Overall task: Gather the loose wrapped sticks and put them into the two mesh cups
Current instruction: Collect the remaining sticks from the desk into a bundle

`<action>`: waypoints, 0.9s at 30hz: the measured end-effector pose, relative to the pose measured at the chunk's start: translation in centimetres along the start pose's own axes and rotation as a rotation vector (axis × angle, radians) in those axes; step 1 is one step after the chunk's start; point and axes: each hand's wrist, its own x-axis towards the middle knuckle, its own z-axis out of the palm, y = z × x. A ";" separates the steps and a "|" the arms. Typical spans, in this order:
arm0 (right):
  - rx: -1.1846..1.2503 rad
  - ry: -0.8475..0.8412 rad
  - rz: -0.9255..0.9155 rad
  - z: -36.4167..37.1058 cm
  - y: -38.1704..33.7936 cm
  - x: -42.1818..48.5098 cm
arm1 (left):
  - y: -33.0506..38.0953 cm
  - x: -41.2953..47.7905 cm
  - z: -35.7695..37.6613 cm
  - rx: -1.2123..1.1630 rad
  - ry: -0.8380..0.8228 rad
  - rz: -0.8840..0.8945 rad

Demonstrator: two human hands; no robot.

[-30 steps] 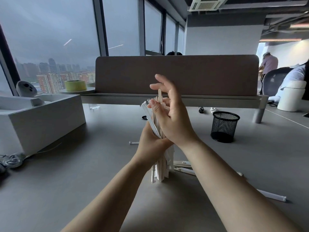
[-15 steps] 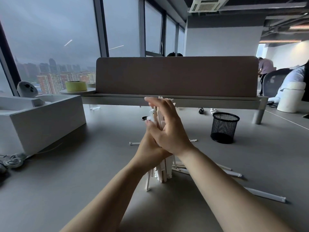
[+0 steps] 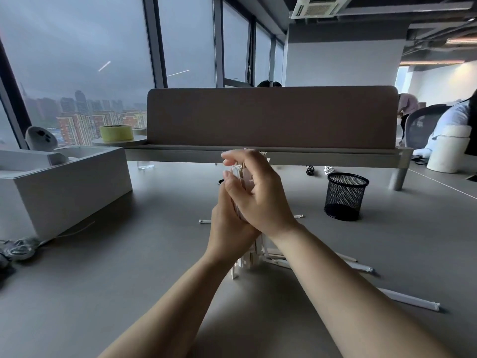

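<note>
A bundle of white wrapped sticks [image 3: 249, 257] stands upright on the grey table, its lower ends touching the surface. My left hand [image 3: 227, 228] grips the bundle's middle. My right hand [image 3: 258, 195] presses against the upper part from the right, fingers curled over the tops. Loose wrapped sticks lie flat on the table: one at the right front [image 3: 410, 299], a few just right of the bundle [image 3: 361, 267], and two small ones farther back [image 3: 205, 221]. One black mesh cup [image 3: 346, 196] stands at the right, apart from my hands. A second cup is hidden behind my hands.
A white box [image 3: 64, 187] stands at the left with cables [image 3: 19, 250] at its foot. A brown divider panel [image 3: 271, 117] closes the far side of the table. A tape roll [image 3: 116, 132] sits at the back left. People sit at the far right.
Both hands and the bundle have sunk lower toward the table. My right hand has gone from spread fingers above the stick tops to closing against the bundle's upper part.
</note>
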 end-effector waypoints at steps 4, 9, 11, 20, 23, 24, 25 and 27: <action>-0.004 0.012 0.004 0.6 0.5 -0.5 | -0.5 -0.5 0.0 0.027 0.039 -0.053; 0.067 0.002 0.104 0.7 0.7 -1.3 | -0.8 -1.3 0.3 -0.016 -0.012 -0.052; 0.078 -0.002 0.083 0.6 0.6 -1.5 | -1.0 -1.5 0.4 -0.044 -0.025 -0.055; 0.006 -0.038 0.017 1.0 1.8 -1.7 | -0.8 -1.0 0.3 -0.173 -0.035 -0.024; 0.040 -0.081 0.052 0.8 1.3 -1.3 | -0.5 -0.6 0.3 -0.201 -0.085 -0.016; 0.096 -0.102 0.099 0.6 0.8 -1.1 | -0.5 -0.4 0.2 -0.220 -0.088 -0.004; 0.182 -0.122 0.180 0.3 0.3 -0.8 | -0.6 -0.2 0.2 -0.243 -0.076 -0.005; 0.340 -0.150 0.348 -0.2 -0.1 -0.3 | -0.8 0.0 0.0 -0.306 -0.013 -0.072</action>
